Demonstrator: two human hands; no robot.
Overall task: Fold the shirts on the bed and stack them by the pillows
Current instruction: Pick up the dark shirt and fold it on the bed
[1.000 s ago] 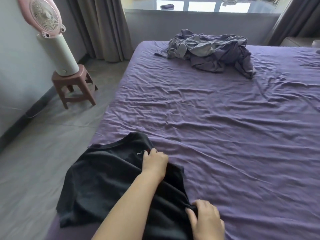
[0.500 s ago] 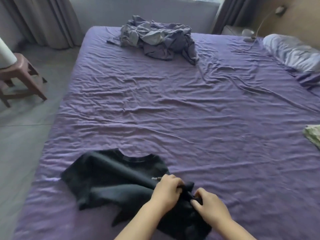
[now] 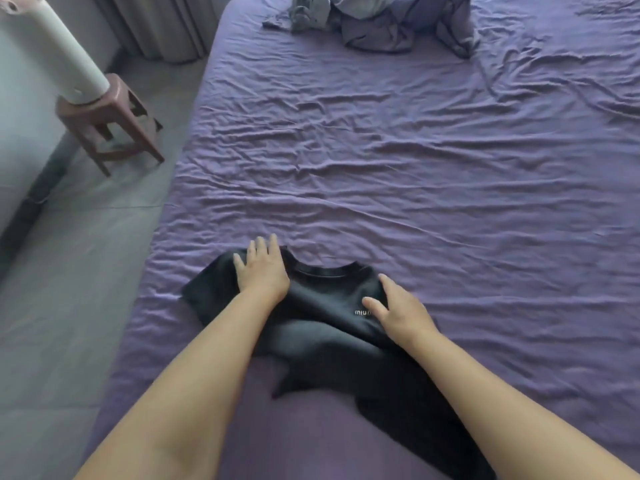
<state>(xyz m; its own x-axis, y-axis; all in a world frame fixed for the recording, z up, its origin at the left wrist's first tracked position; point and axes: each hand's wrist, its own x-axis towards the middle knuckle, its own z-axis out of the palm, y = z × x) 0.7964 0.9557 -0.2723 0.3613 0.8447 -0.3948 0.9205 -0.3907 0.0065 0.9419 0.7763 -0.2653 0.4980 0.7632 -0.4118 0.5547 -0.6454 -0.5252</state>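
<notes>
Both hands have let go of the bunched hem: our left hand and right hand now press flat, fingers apart, on the shirt beneath them on the bed. Soft, light, limp; we'd pinch its shoulders.
</notes>
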